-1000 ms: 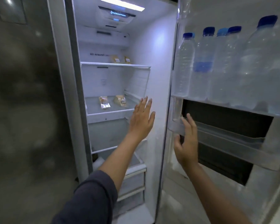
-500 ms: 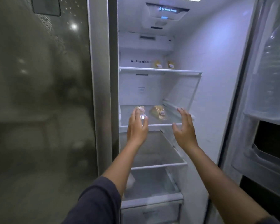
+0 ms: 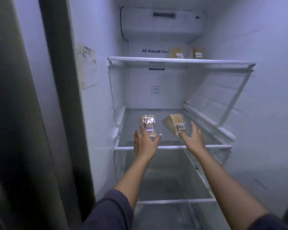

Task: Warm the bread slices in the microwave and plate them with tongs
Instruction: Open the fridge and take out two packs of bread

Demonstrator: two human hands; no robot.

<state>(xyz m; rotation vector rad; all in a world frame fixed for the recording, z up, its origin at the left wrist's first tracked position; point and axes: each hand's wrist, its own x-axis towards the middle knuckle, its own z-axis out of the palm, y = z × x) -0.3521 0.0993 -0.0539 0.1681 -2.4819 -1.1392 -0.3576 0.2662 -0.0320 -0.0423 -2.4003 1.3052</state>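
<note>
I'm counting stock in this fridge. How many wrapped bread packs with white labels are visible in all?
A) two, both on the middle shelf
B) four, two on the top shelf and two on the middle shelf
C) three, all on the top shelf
B: two wrapped bread packs sit at the back of the top glass shelf, and two more lie on the middle glass shelf, in front of the open hands.

left hand (image 3: pixel 145 141): arm extended, fingers spread | right hand (image 3: pixel 192 138): arm extended, fingers spread
</note>
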